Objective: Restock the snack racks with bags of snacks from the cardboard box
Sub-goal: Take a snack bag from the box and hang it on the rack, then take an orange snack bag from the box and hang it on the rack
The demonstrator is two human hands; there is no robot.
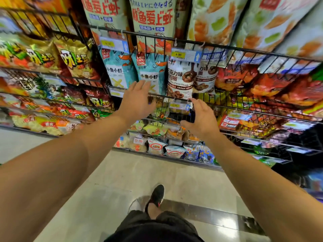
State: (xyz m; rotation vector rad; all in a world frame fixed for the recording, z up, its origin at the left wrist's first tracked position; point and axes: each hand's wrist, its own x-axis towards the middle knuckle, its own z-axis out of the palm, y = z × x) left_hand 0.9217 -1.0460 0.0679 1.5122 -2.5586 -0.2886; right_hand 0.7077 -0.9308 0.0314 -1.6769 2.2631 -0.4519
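At the left end of the wire snack racks (90, 79), gold and red potato-chip bags (75, 62) fill the baskets. Next come two teal shrimp-cracker bags (150, 72), standing upright behind the rack's front rail. The left hand (136, 100) reaches toward them with straight, spread fingers, holding nothing; whether the fingertips touch the nearer teal bag cannot be told. Just right of it, the right hand (201, 117) is also empty, fingers loosely apart, near the rail and a price tag (180, 106) clipped there. Above it stand white chocolate-doughnut bags (181, 81), and further right, red-orange bags (262, 84) crowd the rack's right end. The cardboard box is not in view, so no fresh bag is at hand here. These bags look light, air-puffed and slick, with brittle contents; they are best pinched by the top seam or cradled by both side edges, not squeezed across the middle.
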